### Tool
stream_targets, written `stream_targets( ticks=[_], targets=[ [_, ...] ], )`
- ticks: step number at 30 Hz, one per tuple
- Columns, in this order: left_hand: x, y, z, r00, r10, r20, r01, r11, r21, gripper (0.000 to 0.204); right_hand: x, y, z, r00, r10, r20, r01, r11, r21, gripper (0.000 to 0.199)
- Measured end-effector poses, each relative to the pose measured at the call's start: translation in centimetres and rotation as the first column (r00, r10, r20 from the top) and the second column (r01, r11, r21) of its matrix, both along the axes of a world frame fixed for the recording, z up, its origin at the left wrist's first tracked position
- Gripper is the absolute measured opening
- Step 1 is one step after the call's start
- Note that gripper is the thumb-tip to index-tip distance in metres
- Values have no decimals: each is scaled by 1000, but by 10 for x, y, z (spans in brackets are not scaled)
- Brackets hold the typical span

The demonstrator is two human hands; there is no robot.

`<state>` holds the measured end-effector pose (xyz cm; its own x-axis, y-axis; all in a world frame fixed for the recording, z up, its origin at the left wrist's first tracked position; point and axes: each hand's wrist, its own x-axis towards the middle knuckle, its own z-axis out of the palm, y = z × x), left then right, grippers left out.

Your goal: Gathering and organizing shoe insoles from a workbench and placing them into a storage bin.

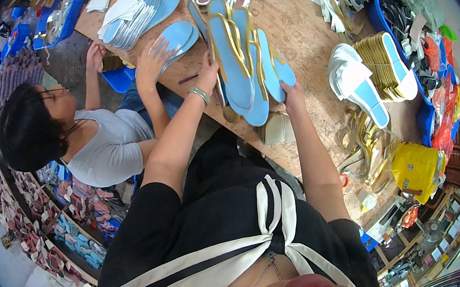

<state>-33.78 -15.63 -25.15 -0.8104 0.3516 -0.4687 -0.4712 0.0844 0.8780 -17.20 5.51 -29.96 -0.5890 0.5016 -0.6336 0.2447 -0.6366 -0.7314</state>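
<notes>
Holding rounded blue soles [228, 52] with glossy gold straps [238, 45] are left hand [208, 75] and right hand [294, 98]; each grip clamps edges.

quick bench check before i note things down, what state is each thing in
Gold-strapped blue soles: held in both hands, overlapping
Left hand: closed on their edge
Right hand: gripping a sole's end
Upper-left sole stack: fanned out
Gold-edged stack: closely packed
Gold strips: loose, heaped
Yellow bag: creased

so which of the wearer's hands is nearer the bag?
Right. The right hand is at the right edge of the soles, the yellow bag off to its lower right; the left hand is at their left edge, farther away.
</notes>
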Motion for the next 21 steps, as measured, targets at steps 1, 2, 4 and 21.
stream_targets(
  ticks=[1,2,4,21],
  targets=[
    [12,4,-3,998,17,-53,-20,998,-54,62,8,1,3,1000,6,6,-6,1000,7,37],
    [23,5,-10,993,46,-112,-49,998,-28,64,15,-2,14,1000,6,12,-6,1000,-22,38],
    [40,18,7,964,-10,-267,-37,985,-170,71,31,-5,25,998,-60,19,61,997,-50,40],
    [-44,144,-4,682,-585,-438,297,770,-565,76,69,39,29,997,23,78,-22,1000,-7,42]
  ],
)
